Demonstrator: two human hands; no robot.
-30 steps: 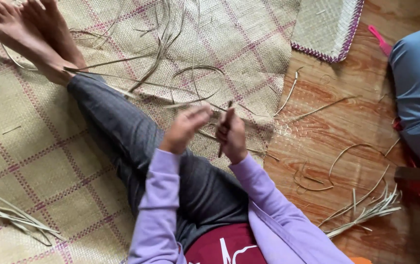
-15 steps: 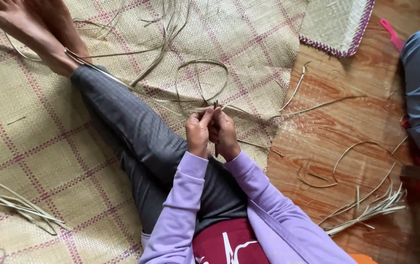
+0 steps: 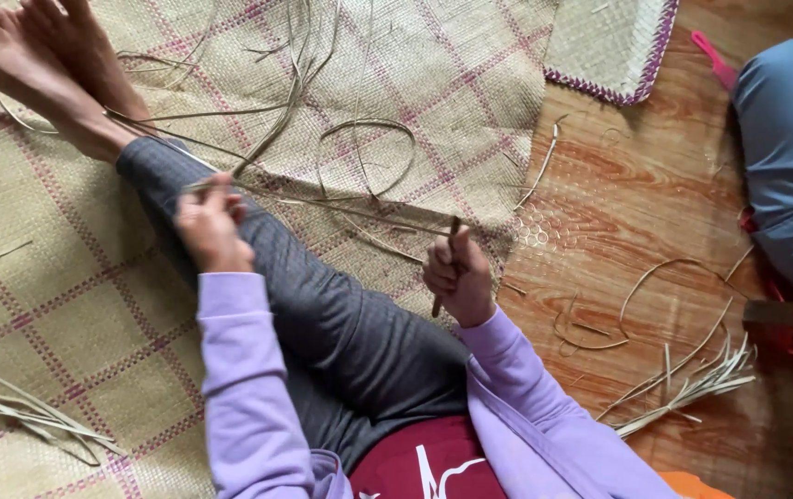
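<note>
Pinching a long, thin, pale dried reed strip (image 3: 322, 205), the left hand (image 3: 210, 226) sits over the shin of the grey-trousered outstretched leg (image 3: 322, 305), fingers closed tight on the strip's end. From there the strip runs rightward across the leg and mat to the right hand (image 3: 459, 277), which is curled into a fist around a short dark brown stick-like tool (image 3: 445, 268) held nearly upright, its tip meeting the strip. Both arms wear lilac sleeves (image 3: 239, 379).

Under the leg lies a straw-coloured woven mat with pink check lines (image 3: 54, 305); loose reed strips loop and trail over it, one forming an open curl (image 3: 369, 152) just beyond the hands. A small bundle of strips (image 3: 18, 416) lies at the mat's lower left. Bare feet (image 3: 36, 55) rest at the top left.

To the right is a reddish-brown wooden floor (image 3: 636, 194), with a fan of cut reed pieces (image 3: 692, 383) and curled offcuts. A smaller woven mat with a purple stitched border (image 3: 613, 46) sits at the top edge. Another person in blue clothing (image 3: 789, 139) sits at the far right, well apart.
</note>
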